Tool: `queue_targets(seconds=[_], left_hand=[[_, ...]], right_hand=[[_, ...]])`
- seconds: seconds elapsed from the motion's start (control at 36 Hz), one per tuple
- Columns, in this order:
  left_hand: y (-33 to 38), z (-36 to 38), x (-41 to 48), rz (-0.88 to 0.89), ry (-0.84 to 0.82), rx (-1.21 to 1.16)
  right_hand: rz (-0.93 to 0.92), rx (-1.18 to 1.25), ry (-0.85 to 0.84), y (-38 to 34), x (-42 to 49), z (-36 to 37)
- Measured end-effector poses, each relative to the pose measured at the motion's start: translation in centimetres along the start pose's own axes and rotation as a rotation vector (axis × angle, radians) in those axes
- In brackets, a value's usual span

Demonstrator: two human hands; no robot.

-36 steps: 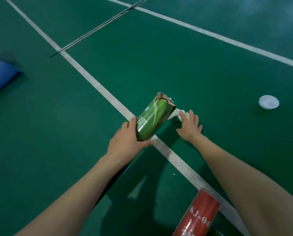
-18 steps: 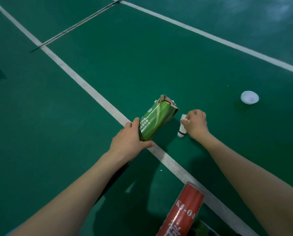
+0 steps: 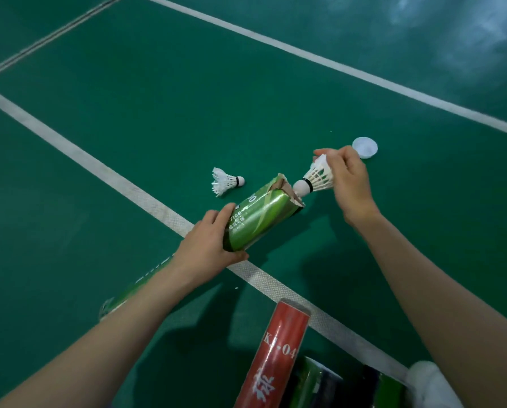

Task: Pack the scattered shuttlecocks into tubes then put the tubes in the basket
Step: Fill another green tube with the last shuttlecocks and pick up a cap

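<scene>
My left hand [image 3: 208, 248] grips a green shuttlecock tube [image 3: 261, 217] near its lower end, tilting its torn open mouth up and to the right. My right hand [image 3: 348, 184] pinches the feathers of a white shuttlecock [image 3: 315, 178], cork pointing down-left at the tube's mouth, just touching the rim. A second white shuttlecock [image 3: 225, 181] lies on the green court floor left of the tube's mouth. The tube's inside is hidden.
A white round cap [image 3: 364, 147] lies on the floor just beyond my right hand. A red tube [image 3: 276, 354] stands at the bottom among other tubes [image 3: 314, 384]. Another green tube [image 3: 128, 293] lies under my left forearm. White court lines [image 3: 99, 169] cross the floor.
My right hand lifted the shuttlecock off the floor and brought its cork to the tube's mouth. The view shifted, bringing a second shuttlecock into sight.
</scene>
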State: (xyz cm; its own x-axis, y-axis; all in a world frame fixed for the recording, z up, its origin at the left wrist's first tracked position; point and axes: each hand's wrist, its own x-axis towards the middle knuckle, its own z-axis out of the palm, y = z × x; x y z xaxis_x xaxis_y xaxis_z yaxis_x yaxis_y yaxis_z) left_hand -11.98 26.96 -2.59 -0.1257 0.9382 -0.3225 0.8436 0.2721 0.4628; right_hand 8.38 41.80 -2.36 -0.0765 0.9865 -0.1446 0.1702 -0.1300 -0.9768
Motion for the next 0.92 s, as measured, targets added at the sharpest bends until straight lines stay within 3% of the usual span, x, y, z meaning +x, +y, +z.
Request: queue_targets(seconds=[0.14, 0.28, 0.5, 0.64, 0.78, 0.92], left_hand=[[0.1, -0.2, 0.0, 0.073, 0.041, -0.006], [0.1, -0.4, -0.2, 0.091, 0.061, -0.017], [-0.2, -1.1, -0.9, 0.061, 0.079, -0.036], [-0.4, -1.5, -1.3, 0.008, 0.103, -0.042], [-0.7, -2.2, -1.6, -0.068, 0.127, -0.021], [-1.3, -3.1, -1.5, -0.198, 0.123, -0.011]], right_hand=[[-0.077, -0.017, 0.044, -0.6, -0.3, -0.5], [-0.19, -0.136, -0.19, -0.9, -1.8, 1.0], [-0.117, -0.006, -0.407, -1.6, -2.9, 2.4], [-0.1, -0.073, -0.605, -1.7, -4.0, 4.3], [-0.005, -0.018, -0.575, -2.1, -2.8, 6.1], [0.168, 0.136, -0.373, -0.3, 0.5, 9.0]])
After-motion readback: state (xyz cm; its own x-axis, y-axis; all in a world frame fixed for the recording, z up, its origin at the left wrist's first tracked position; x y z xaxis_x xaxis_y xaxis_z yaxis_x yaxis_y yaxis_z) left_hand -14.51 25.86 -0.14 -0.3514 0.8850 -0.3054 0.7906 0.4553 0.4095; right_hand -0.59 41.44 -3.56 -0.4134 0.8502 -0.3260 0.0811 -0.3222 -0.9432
